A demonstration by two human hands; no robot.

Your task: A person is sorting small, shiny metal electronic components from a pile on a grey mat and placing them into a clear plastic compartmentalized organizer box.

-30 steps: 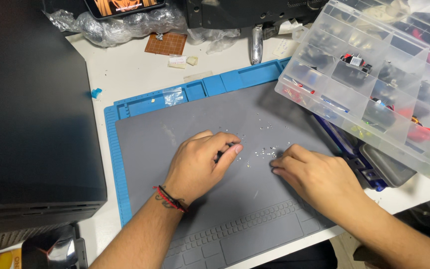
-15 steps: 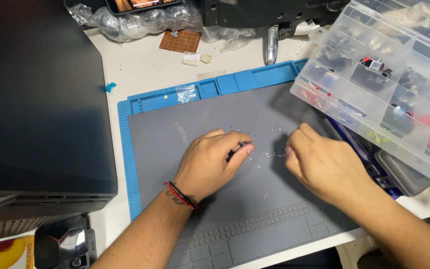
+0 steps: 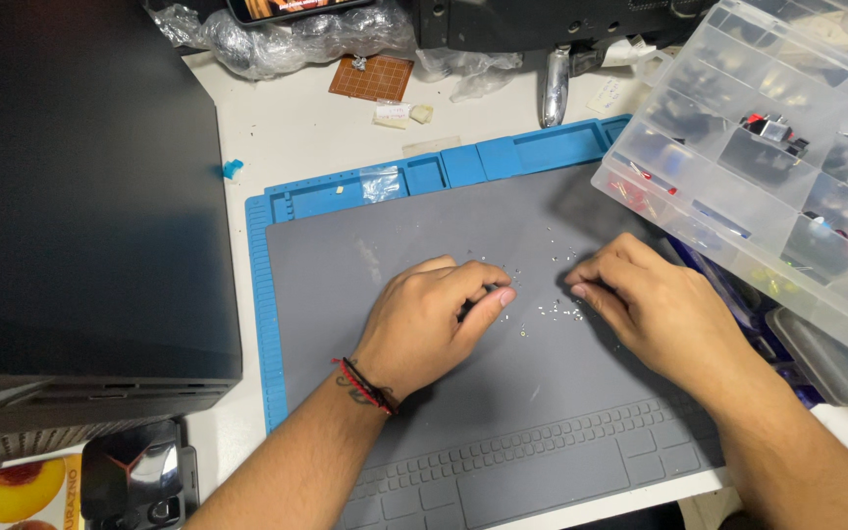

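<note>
Both of my hands rest on a grey work mat (image 3: 345, 285) with a blue rim. My left hand (image 3: 429, 324) has a red and black cord at the wrist. Its fingers are curled, with thumb and forefinger pinched on something small and dark. My right hand (image 3: 655, 304) lies to the right, its fingertips drawn together and touching the mat. Several tiny shiny metal bits (image 3: 552, 312) are scattered on the mat between the two hands. Whether the right fingers hold one of them is hidden.
A clear compartment box (image 3: 768, 167) of small parts overhangs the mat's right side. A large black case (image 3: 80, 196) fills the left. At the back lie a brown perforated board (image 3: 370, 77), crumpled plastic wrap (image 3: 287, 39) and a shiny metal cylinder (image 3: 554, 93).
The view has shifted, so the mat sits further right in frame. Both hands stay near the scattered bits, and the right fingertips have closed in towards them.
</note>
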